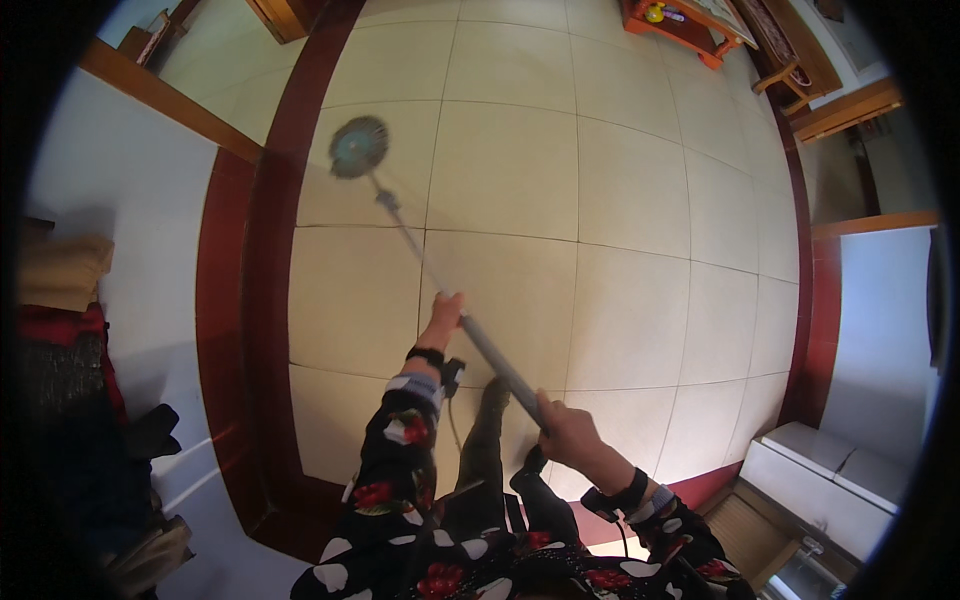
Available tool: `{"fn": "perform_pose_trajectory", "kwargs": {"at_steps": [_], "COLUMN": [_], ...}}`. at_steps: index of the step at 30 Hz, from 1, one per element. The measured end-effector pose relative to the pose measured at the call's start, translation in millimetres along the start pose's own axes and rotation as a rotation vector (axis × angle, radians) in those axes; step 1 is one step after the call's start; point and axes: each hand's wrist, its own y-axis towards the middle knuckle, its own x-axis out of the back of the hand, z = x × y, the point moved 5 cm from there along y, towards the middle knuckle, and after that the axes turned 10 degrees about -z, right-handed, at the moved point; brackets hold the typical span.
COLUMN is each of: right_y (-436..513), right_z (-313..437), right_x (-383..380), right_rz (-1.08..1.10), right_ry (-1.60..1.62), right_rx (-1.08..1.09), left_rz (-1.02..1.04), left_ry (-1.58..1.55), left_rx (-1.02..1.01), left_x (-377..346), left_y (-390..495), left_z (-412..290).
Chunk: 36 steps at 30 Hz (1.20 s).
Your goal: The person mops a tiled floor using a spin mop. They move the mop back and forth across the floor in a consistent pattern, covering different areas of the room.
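A long-handled mop slants across the view, its round grey and teal head [360, 146] on the pale floor tiles [502, 169] at the upper left. My left hand [448, 309] grips the thin metal pole [411, 238] around its middle. Closer to me, my right hand [571, 431] is closed around the end of the thick grey grip [501, 361]. Each wrist wears a black strap with a small device. The mop head looks blurred, and its underside is hidden.
Dark red skirting [264, 322] borders the floor on the left, below a white wall. Hanging clothes [64, 375] are at far left. A wooden table [679, 30] and a wooden seat [784, 56] stand at upper right. A white chest-like cabinet [817, 487] is at lower right.
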Motion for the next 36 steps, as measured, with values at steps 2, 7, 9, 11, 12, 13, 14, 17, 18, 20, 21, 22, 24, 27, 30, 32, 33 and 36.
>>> {"fn": "perform_pose_trajectory", "kwargs": {"at_steps": [2, 7, 9, 11, 12, 13, 14, 17, 18, 20, 21, 22, 24, 27, 30, 32, 33, 36], "right_y": [0.8, -20.4, -32.3, -42.9, -47.9, -54.9, -62.3, -91.0, -104.6, -134.2, -151.8, -170.9, -213.6, -286.7, -362.8, -407.6, -427.1, -465.9], "right_z": [6.5, 7.0, -0.9, -16.9, -25.6, -33.5, -43.5, -65.5, -72.8, -87.0, -93.0, -99.0, -110.6, -121.0, -122.4, -113.2, -107.2, -83.0], "right_x": [-11.8, -15.4, -5.3, 5.1, 9.8, 15.3, 21.3, 29.2, 29.9, 27.1, 25.7, 22.9, 14.3, -2.8, -27.6, -45.6, -52.7, -76.6], "right_rz": [0.055, 0.104, 0.071, 0.046, 0.035, 0.003, -0.03, -0.129, -0.14, -0.141, -0.163, -0.169, -0.148, -0.207, -0.308, -0.37, -0.402, -0.371], "right_ry": [0.003, 0.06, 0.07, 0.04, 0.027, 0.01, -0.005, -0.037, -0.036, -0.04, -0.028, -0.028, -0.038, -0.013, 0.039, 0.06, 0.067, 0.161], "right_rx": [0.032, 0.095, 0.096, 0.006, -0.034, -0.051, -0.066, -0.127, -0.157, -0.233, -0.269, -0.316, -0.438, -0.576, -0.711, -0.811, -0.859, -0.975], "left_rz": [-0.101, -0.047, -0.063, 0.016, 0.032, 0.048, 0.085, 0.142, 0.157, 0.193, 0.213, 0.231, 0.273, 0.385, 0.658, 0.694, 0.665, 0.648], "left_ry": [0.017, -0.326, -0.377, -0.348, -0.32, -0.298, -0.265, -0.191, -0.17, -0.1, -0.079, -0.044, -0.009, 0.152, 0.239, 0.32, 0.384, 0.543], "left_rx": [0.009, 0.146, 0.23, 0.286, 0.316, 0.337, 0.34, 0.358, 0.364, 0.371, 0.374, 0.389, 0.407, 0.384, 0.34, 0.402, 0.405, 0.354], "left_x": [40.2, 91.1, 90.6, 77.4, 67.8, 58.2, 45.9, 10.5, -1.7, -25.4, -38.1, -51.1, -79.7, -121.3, -160.7, -183.1, -192.3, -219.6], "left_y": [-17.2, -68.0, -82.7, -92.9, -97.7, -103.4, -108.2, -125.1, -132.0, -146.6, -155.2, -164.2, -183.3, -221.9, -273.1, -303.5, -317.3, -343.8], "left_z": [13.2, 66.3, 80.8, 86.2, 88.6, 90.7, 91.2, 98.0, 102.2, 113.1, 120.5, 129.9, 151.4, 189.9, 224.3, 247.9, 259.6, 287.0]}}
